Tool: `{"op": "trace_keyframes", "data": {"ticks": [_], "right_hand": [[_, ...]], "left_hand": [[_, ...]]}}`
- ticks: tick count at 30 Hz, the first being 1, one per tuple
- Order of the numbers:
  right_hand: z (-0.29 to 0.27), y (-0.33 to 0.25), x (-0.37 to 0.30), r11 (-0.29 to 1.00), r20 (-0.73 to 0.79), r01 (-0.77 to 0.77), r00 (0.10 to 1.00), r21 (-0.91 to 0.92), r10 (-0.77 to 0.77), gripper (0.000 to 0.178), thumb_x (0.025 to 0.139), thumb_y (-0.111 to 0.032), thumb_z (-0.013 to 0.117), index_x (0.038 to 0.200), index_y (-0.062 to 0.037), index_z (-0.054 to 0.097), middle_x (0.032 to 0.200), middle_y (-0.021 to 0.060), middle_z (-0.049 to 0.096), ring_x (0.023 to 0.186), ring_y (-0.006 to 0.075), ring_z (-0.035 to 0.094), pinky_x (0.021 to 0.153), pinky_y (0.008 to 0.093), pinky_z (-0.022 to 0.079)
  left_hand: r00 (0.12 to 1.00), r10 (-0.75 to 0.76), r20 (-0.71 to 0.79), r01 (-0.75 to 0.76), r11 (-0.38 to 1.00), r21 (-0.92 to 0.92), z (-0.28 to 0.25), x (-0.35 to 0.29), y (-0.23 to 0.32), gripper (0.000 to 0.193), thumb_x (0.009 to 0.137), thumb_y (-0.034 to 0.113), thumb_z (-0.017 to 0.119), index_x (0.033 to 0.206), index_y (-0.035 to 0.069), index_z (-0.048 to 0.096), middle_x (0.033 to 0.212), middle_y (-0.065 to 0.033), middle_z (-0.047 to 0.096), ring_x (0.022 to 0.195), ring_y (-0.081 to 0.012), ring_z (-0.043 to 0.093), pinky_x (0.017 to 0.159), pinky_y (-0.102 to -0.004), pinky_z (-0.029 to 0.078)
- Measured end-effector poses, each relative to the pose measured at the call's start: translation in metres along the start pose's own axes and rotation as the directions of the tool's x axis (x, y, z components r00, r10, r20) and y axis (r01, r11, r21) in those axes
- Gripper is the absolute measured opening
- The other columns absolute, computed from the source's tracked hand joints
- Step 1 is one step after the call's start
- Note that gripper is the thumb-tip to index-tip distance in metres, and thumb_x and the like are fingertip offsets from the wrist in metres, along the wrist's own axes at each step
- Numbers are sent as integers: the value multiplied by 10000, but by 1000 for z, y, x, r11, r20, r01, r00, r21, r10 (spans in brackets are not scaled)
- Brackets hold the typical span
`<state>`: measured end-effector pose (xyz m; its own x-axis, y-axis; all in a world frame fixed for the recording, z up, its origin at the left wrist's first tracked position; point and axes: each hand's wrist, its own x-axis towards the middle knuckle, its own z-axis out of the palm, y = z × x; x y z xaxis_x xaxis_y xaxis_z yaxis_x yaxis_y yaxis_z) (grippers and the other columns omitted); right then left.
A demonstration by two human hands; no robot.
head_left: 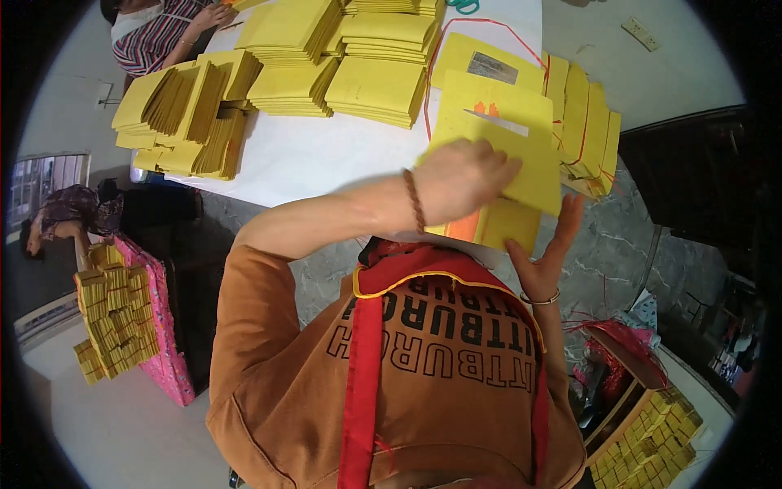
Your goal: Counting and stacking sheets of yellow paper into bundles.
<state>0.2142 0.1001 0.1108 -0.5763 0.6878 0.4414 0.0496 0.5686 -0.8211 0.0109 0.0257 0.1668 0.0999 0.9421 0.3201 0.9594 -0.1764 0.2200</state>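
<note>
A sheet of yellow paper (pixel 521 155) with a pale patch and orange print lies on a yellow stack at the table's near right corner. My left hand (pixel 468 183), a braided brown band at its wrist, rests on the sheet with fingers curled in. Its fingertips are hidden, so I cannot tell what they hold. Beside the stack's right side is my right hand (pixel 550 257), thumb and fingers spread, a bangle at the wrist. Below the sheet, more yellow paper (pixel 507 226) with an orange strip shows. Red string (pixel 481 20) loops around the stack's far side.
Folded yellow paper stacks (pixel 379 85) fill the table's (pixel 318 155) far and left parts. Teal-handled scissors (pixel 463 6) lie at the back. String-tied bundles (pixel 582 122) stand at right. A person in stripes (pixel 155 37) sits far left; another person (pixel 77 216) is beside piled yellow bundles (pixel 118 310).
</note>
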Motion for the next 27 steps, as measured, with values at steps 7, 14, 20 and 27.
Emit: {"op": "trace_keyframes", "data": {"ticks": [7,14,20,27], "right_hand": [[-12,11,3,984,369,86,929,-156,-23,549,749,-150,626,1256,-47,444,1401,178,283,1310,365,222,1050,447,191],[-9,9,2,981,389,47,921,-191,31,431,751,-144,602,1165,-43,534,1388,159,313,1306,363,232,1045,449,209],[-9,9,2,991,399,-36,913,-126,84,427,753,-134,600,1165,-41,534,1393,174,292,1305,361,235,1043,430,227],[-13,9,1,988,385,-37,918,-149,93,432,741,-146,617,1156,-54,547,1390,161,306,1310,354,225,1042,436,224]], "left_hand": [[933,-201,-299,228,972,61,-28,-39,-128,448,725,-3,531,1143,153,572,1059,-19,621,949,-236,570,766,-365,438],[961,-257,-100,276,897,345,61,-93,-209,597,747,-25,462,1273,257,457,1230,-6,524,1090,-225,494,867,-392,369],[914,-361,185,263,875,405,73,-92,-213,597,793,57,483,1334,268,346,1356,-42,379,1192,-226,393,939,-421,319],[867,-426,261,270,839,473,84,-96,-199,698,799,172,512,1405,193,165,1433,-115,208,1288,-293,255,1033,-463,234]]}}
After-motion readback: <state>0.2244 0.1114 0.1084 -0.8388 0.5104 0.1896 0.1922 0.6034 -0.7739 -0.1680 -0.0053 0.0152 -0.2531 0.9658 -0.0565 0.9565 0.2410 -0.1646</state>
